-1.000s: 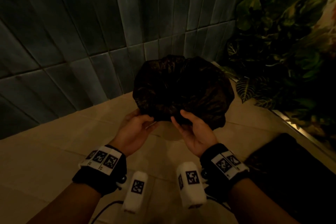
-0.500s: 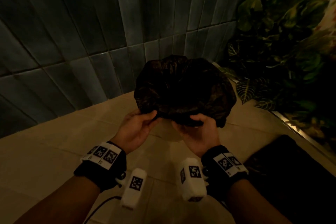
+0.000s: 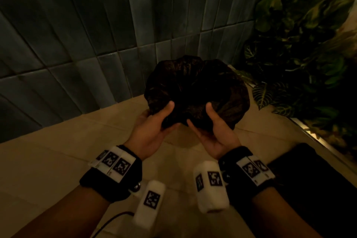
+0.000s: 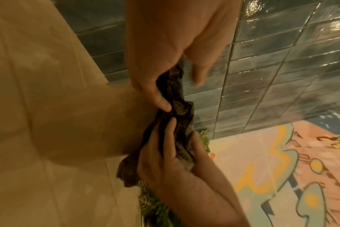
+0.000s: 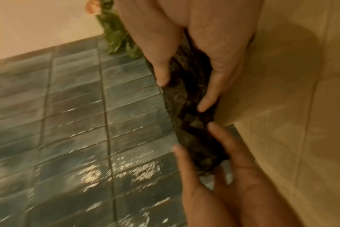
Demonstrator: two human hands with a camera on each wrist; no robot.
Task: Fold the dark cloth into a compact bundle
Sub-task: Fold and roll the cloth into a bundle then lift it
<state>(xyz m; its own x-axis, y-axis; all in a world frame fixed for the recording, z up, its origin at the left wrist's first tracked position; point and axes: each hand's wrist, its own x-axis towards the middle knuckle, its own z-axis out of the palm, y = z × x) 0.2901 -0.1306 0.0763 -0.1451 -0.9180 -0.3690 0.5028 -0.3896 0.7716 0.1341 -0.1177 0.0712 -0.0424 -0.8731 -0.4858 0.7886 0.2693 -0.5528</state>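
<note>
The dark cloth is bunched into a rounded, wrinkled mass held up in front of the tiled wall. My left hand grips its near left edge, thumb on top and fingers underneath. My right hand grips the near right edge the same way. In the left wrist view my left hand pinches a crumpled fold of the cloth, with the right hand holding it just below. In the right wrist view my right hand clamps the cloth, and the left hand's fingers reach under it.
A blue-green tiled wall rises behind the cloth above a beige tiled surface. Leafy plants fill the right side. A flat dark item lies at the lower right, and a thin cable runs near the bottom edge.
Both hands have closed on the cloth's near edge, and the thumbs have come up over it. The right hand was lying open under the cloth before. The bundle has stayed in about the same place.
</note>
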